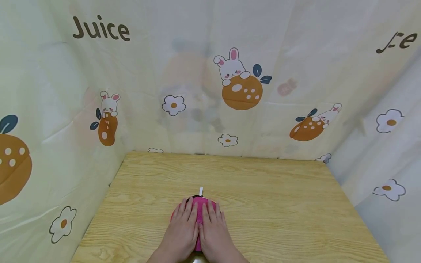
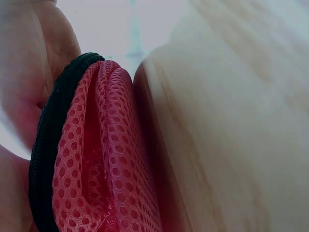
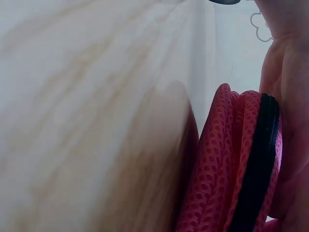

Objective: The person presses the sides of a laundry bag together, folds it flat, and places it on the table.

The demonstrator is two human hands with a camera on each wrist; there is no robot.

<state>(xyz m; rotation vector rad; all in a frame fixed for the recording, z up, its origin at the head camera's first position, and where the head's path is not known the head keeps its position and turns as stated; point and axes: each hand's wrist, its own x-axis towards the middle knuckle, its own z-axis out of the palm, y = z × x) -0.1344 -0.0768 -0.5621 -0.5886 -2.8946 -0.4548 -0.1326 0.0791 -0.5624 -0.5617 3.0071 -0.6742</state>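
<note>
A pink mesh pouch (image 1: 199,217) with a black zipper lies on the wooden table near its front. Both hands rest flat on top of it, side by side, fingers straight and pointing away from the person. The left hand (image 1: 182,226) covers its left half and the right hand (image 1: 213,226) its right half; the thumbs meet near the middle. A small white tag (image 1: 201,191) sticks out at the far end. In the left wrist view the mesh side (image 2: 123,145) bulges in folds below the black zipper (image 2: 53,130). The right wrist view shows similar mesh folds (image 3: 217,159) under the palm.
The wooden table (image 1: 279,204) stretches to both sides and behind the pouch. A pale curtain (image 1: 148,73) printed with rabbits, oranges and flowers stands around its back and sides. Something shiny (image 1: 197,258) shows at the bottom edge between the wrists.
</note>
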